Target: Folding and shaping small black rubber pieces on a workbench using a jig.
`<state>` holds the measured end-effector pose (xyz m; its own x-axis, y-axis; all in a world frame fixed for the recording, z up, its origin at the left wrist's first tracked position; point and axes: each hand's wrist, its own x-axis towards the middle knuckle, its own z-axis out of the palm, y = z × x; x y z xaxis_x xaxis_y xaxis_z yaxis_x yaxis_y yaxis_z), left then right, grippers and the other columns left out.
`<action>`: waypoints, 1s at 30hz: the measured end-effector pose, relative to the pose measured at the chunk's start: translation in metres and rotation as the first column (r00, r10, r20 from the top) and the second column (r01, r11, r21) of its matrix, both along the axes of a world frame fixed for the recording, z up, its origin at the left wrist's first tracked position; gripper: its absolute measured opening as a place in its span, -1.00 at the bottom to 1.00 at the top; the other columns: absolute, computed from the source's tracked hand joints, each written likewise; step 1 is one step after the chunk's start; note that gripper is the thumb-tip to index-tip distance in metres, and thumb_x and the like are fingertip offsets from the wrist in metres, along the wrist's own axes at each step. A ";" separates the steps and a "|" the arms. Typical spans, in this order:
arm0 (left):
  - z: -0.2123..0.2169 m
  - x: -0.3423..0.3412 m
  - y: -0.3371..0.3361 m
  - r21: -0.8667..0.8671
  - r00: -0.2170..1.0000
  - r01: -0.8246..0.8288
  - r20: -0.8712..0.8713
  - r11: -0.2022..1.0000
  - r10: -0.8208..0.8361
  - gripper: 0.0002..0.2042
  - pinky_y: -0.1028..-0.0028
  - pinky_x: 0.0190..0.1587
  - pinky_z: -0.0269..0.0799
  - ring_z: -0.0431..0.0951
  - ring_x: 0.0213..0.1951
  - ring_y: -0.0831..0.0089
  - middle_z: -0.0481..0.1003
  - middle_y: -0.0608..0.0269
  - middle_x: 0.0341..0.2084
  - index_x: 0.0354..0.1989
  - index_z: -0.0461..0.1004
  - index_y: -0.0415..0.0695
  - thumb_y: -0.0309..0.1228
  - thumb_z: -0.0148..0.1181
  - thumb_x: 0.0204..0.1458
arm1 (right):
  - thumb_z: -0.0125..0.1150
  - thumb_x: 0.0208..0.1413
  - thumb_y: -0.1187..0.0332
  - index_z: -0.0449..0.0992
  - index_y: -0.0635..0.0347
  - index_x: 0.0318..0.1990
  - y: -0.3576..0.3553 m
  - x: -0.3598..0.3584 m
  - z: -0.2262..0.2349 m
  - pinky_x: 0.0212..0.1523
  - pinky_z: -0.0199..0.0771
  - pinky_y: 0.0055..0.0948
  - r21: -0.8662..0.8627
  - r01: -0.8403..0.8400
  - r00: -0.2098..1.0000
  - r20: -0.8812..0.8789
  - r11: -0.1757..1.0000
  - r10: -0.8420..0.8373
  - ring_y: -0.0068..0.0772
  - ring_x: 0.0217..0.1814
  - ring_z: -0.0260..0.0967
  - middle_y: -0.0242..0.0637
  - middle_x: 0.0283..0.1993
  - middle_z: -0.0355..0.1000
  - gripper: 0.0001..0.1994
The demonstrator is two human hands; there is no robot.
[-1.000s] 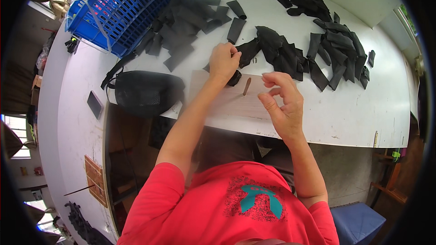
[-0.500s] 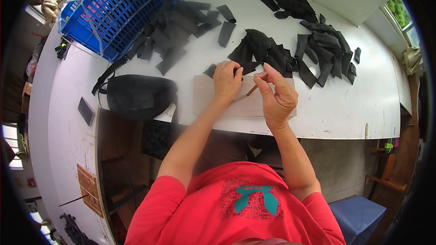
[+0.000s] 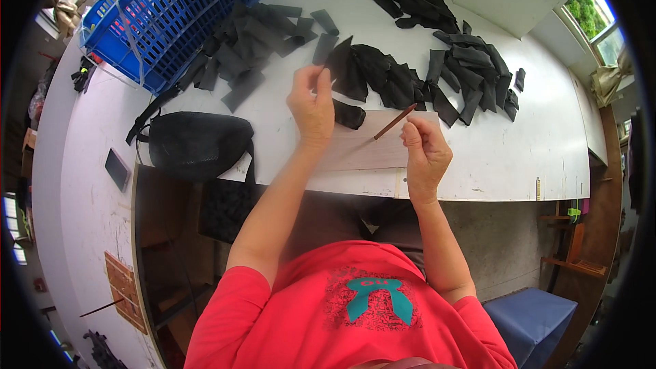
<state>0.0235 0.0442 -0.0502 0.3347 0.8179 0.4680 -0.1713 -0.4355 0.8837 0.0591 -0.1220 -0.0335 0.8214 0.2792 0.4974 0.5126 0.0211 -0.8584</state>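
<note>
My left hand (image 3: 311, 111) is raised over the back left of a pale board (image 3: 365, 160), fingertips pinched at the edge of a black fabric piece (image 3: 347, 74), which stands up at the left of a pile. A short black fabric tube (image 3: 349, 115) lies at the board's back edge, just right of that hand. Above the board a thin brown stick (image 3: 395, 122) slants up to the right; how its lower end is fixed I cannot tell. Close beside its upper end, my right hand (image 3: 428, 159) is curled with thumb and fingers together, nothing visible in them.
Black fabric pieces lie in several heaps, one (image 3: 478, 72) at the right and another (image 3: 249, 44) by a blue plastic crate (image 3: 184, 17). A black bag (image 3: 198, 145) rests at the table's front left, with a phone (image 3: 117, 169) beyond it. A blue stool (image 3: 533, 321) stands below right.
My left hand has gone up and left, off the board, to the black fabric piece. My right hand has drawn back from the stick. The black tube now shows on the board.
</note>
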 end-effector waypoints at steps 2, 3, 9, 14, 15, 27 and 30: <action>0.011 -0.013 0.002 -0.129 0.984 0.042 0.179 0.991 -0.018 -0.93 0.69 -0.39 0.25 0.33 -0.50 0.68 0.38 0.38 -0.56 -0.42 0.34 -0.23 -0.51 0.06 -0.02 | 0.10 -0.03 0.50 0.44 0.31 -0.36 -0.007 -0.013 -0.002 -0.51 0.25 -0.70 -0.007 -0.071 0.972 -0.226 0.997 0.068 -0.66 -0.55 0.25 -0.39 -0.58 0.32 -0.92; 0.019 -0.023 -0.001 -0.198 0.967 0.098 0.251 0.975 -0.046 -0.94 0.71 -0.41 0.24 0.32 -0.50 0.71 0.39 0.39 -0.55 -0.40 0.33 -0.22 -0.52 0.06 -0.02 | 0.05 0.02 0.45 0.44 0.33 -0.36 -0.010 -0.021 0.002 -0.50 0.26 -0.69 -0.050 -0.126 0.958 -0.265 0.991 0.108 -0.66 -0.55 0.26 -0.36 -0.56 0.35 -0.88; 0.036 -0.080 -0.042 -0.666 0.873 0.483 0.413 0.568 -0.258 -0.89 0.70 -0.44 0.27 0.37 -0.47 0.69 0.40 0.39 -0.50 -0.37 0.34 -0.20 -0.58 0.11 -0.09 | 0.06 0.02 0.22 0.41 0.35 -0.25 -0.022 -0.045 0.005 -0.45 0.32 -0.62 0.034 -0.455 0.736 -0.547 0.890 0.398 -0.60 -0.46 0.29 -0.31 -0.42 0.39 -0.68; 0.035 -0.107 -0.087 -0.445 0.837 0.499 0.025 0.743 -0.547 -0.79 0.68 -0.35 0.32 0.39 -0.41 0.67 0.40 0.37 -0.50 -0.34 0.32 -0.22 -0.64 0.17 -0.17 | 0.15 -0.04 0.29 0.43 0.29 -0.27 -0.022 -0.051 0.013 -0.43 0.35 -0.61 0.218 -0.451 0.561 -0.685 0.865 0.465 -0.60 -0.41 0.32 -0.37 -0.40 0.41 -0.75; 0.035 -0.111 -0.089 -0.350 0.844 0.465 -0.102 0.813 -0.526 -0.79 0.67 -0.34 0.32 0.39 -0.40 0.66 0.41 0.34 -0.49 -0.31 0.32 -0.24 -0.62 0.16 -0.15 | 0.13 -0.03 0.35 0.43 0.30 -0.30 -0.024 -0.050 0.013 -0.43 0.36 -0.60 0.262 -0.422 0.536 -0.699 0.868 0.473 -0.60 -0.42 0.32 -0.37 -0.42 0.41 -0.80; 0.024 -0.104 -0.086 -0.755 0.563 0.630 0.605 -0.181 -0.563 -0.72 0.57 -0.42 0.37 0.42 -0.49 0.53 0.43 0.26 -0.48 -0.16 0.34 -0.27 -0.31 -0.07 0.06 | 0.10 0.00 0.43 0.40 0.26 -0.34 -0.049 -0.039 0.015 -0.33 0.41 -0.45 0.563 -0.165 0.481 -0.671 0.810 0.565 -0.47 -0.34 0.37 -0.31 -0.37 0.41 -0.89; 0.019 -0.100 -0.094 -0.812 0.654 0.584 0.465 0.007 -0.597 -0.80 0.61 -0.45 0.35 0.40 -0.52 0.60 0.43 0.30 -0.50 -0.22 0.36 -0.25 -0.45 0.03 -0.01 | 0.13 -0.02 0.39 0.39 0.24 -0.31 -0.053 -0.042 0.018 -0.30 0.42 -0.45 0.556 -0.164 0.460 -0.687 0.815 0.562 -0.47 -0.32 0.37 -0.32 -0.34 0.40 -0.85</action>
